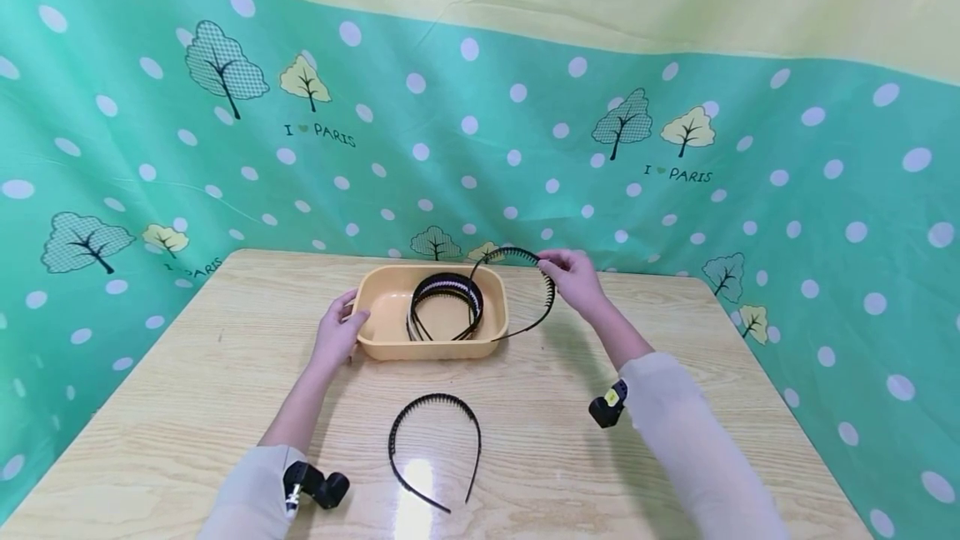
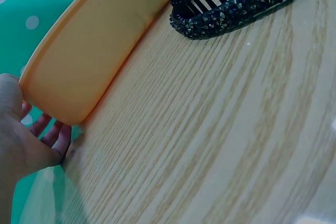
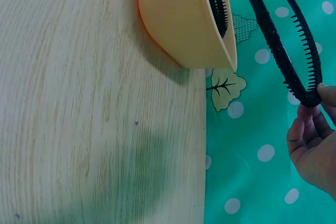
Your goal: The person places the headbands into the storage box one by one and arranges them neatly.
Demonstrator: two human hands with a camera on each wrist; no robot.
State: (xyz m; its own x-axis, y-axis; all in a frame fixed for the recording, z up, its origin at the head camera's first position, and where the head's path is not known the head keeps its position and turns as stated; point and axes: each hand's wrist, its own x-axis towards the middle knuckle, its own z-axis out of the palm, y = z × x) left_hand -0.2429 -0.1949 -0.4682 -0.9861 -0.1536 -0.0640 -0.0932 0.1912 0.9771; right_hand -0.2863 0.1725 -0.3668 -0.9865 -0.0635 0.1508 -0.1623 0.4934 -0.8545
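A light orange plastic tub (image 1: 427, 351) stands near the back of the table, with several toothed headbands (image 1: 448, 278) inside. My left hand (image 1: 337, 332) grips the tub's left end, thumb over the rim and fingers outside, as the left wrist view also shows. Above the tub's right end, my right hand (image 1: 576, 280) pinches a black toothed headband (image 3: 275, 43) between thumb and fingers at its curved top. One end of that headband reaches down by the tub's rim. Another black headband (image 2: 226, 22), covered in dark sparkling stones, lies on the table in front of the tub.
The pale wood-grain table (image 1: 225, 373) ends at a green dotted curtain (image 1: 465, 157) behind and at the sides. Each sleeve carries a small black wrist camera (image 1: 607, 405). A bright light reflection lies near the loose headband.
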